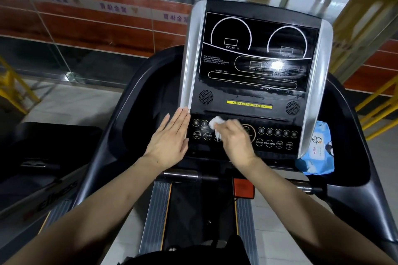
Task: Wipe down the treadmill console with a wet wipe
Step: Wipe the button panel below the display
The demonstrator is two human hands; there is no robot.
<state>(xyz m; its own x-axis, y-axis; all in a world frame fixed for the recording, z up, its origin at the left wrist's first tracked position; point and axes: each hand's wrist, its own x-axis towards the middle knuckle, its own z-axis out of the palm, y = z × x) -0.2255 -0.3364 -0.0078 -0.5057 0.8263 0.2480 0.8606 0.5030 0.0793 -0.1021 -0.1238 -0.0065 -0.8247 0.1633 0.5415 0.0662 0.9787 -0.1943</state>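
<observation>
The right hand (235, 140) grips a crumpled white wet wipe (216, 123), pressing it on the treadmill console (254, 92) button panel; the left hand (170, 137) lies flat and spread just beside it, fingertips touching the console's silver edge; a blue wipe pack (318, 150) sits right of both

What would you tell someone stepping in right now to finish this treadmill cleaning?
Right hand: fingers closed on the white wet wipe, pressing it on the left half of the button panel.
Left hand: open and flat, resting on the console's left edge, holding nothing.
Wipes pack: blue, tucked in the tray to the right of the console.
Done, by the look of it: the display screen shows wet streaks, mostly across its lower and right parts.
Left: the rest of the button panel, especially the right-hand speed buttons, and probably the silver side rails, which show no clear wetness.
</observation>
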